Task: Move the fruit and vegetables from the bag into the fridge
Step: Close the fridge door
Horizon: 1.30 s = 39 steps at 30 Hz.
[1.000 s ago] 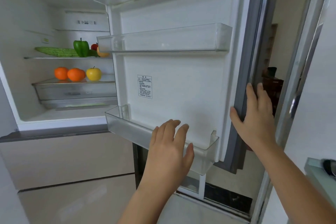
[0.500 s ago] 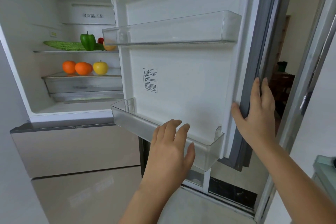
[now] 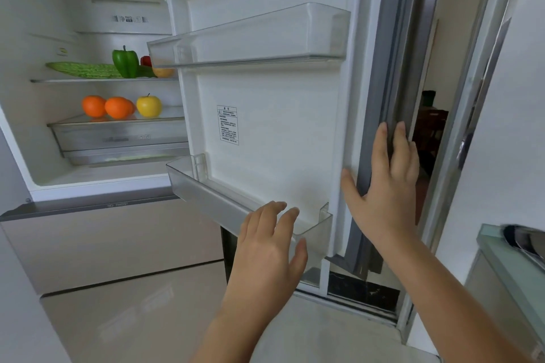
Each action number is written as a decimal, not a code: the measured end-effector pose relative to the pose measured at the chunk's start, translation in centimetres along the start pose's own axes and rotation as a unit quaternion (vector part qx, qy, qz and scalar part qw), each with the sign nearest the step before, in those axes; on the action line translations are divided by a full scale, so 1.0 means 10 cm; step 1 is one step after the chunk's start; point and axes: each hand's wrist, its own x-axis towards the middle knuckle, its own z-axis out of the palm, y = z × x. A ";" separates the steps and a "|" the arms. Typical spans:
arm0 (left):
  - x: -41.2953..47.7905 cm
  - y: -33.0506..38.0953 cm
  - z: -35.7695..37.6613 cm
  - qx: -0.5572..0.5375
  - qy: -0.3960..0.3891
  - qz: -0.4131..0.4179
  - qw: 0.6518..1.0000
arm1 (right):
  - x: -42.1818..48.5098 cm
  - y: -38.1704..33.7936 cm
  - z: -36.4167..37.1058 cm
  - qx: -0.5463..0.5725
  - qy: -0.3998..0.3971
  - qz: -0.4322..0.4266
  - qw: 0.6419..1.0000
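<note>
The fridge stands open, its right door (image 3: 280, 127) swung toward me. My right hand (image 3: 383, 183) grips the door's grey outer edge, fingers wrapped around the seal. My left hand (image 3: 268, 247) hovers open, fingers spread, at the door's lowest clear bin (image 3: 212, 200). On the upper shelf lie a bitter gourd (image 3: 84, 70), a green pepper (image 3: 126, 62), a red item (image 3: 145, 61) and a yellowish fruit (image 3: 162, 72), both partly hidden by the door. Below sit two oranges (image 3: 93, 105) (image 3: 119, 107) and a yellow apple (image 3: 149, 105). No bag is in view.
A clear drawer (image 3: 118, 135) sits under the fruit shelf. Beige lower freezer drawers (image 3: 103, 247) are shut. A second clear door bin (image 3: 250, 38) hangs higher up. A glass-topped counter (image 3: 513, 256) juts in at the right, next to a wall and a doorway gap.
The view has drifted so the fridge sits further right and lower in frame. My right hand slid slightly along the door edge; the door appears to have swung a little. My left hand stays open.
</note>
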 end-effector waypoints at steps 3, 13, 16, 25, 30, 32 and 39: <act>-0.12 -0.11 -0.08 -0.002 -0.003 -0.001 1.000 | -0.13 -0.22 -0.04 -0.018 0.003 0.001 1.000; -0.54 -0.52 -0.53 0.024 -0.020 -0.002 1.000 | -0.57 -1.01 -0.16 -0.056 0.046 -0.020 0.997; -0.64 -0.66 -0.73 0.023 -0.020 -0.021 0.999 | -0.70 -1.27 -0.17 -0.059 0.050 -0.033 0.996; -0.93 -1.08 -1.35 0.038 -0.007 -0.043 0.998 | -1.05 -2.02 -0.17 -0.051 0.048 -0.089 0.994; -1.11 -1.35 -1.75 0.068 0.019 -0.062 0.996 | -1.23 -2.47 -0.12 -0.026 0.043 -0.115 0.992; -1.20 -1.46 -1.90 0.078 0.024 -0.075 0.994 | -1.30 -2.68 -0.09 -0.008 0.031 -0.114 0.993; -1.52 -1.89 -2.44 0.108 0.020 -0.138 0.984 | -1.51 -3.39 0.06 0.033 -0.004 -0.134 0.990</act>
